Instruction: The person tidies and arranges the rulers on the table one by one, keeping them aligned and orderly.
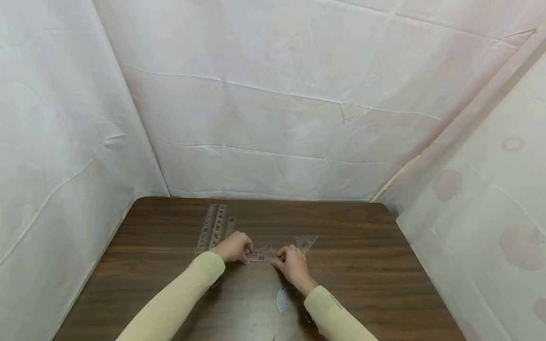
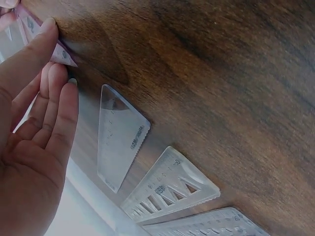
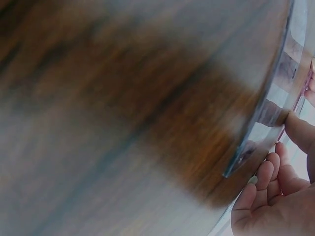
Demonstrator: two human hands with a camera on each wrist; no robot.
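A clear plastic set square (image 1: 261,256) is held just above the brown table (image 1: 367,265), between both hands. My left hand (image 1: 246,253) pinches its left corner; in the left wrist view the index fingertip (image 2: 49,27) lies on that corner (image 2: 63,55), with the other fingers straight beneath it. My right hand (image 1: 282,258) grips the right end. In the blurred right wrist view the square's clear edge (image 3: 273,115) runs along the right side above the fingers (image 3: 266,189). Both arms wear cream sleeves.
A second clear triangle (image 1: 306,242) lies just beyond the right hand. Three clear rulers (image 1: 218,226) lie side by side at the far left; the short one (image 2: 118,140) and a stencil ruler (image 2: 170,189) show by the left wrist. A protractor (image 1: 281,299) sits near me. White sheets wall the table.
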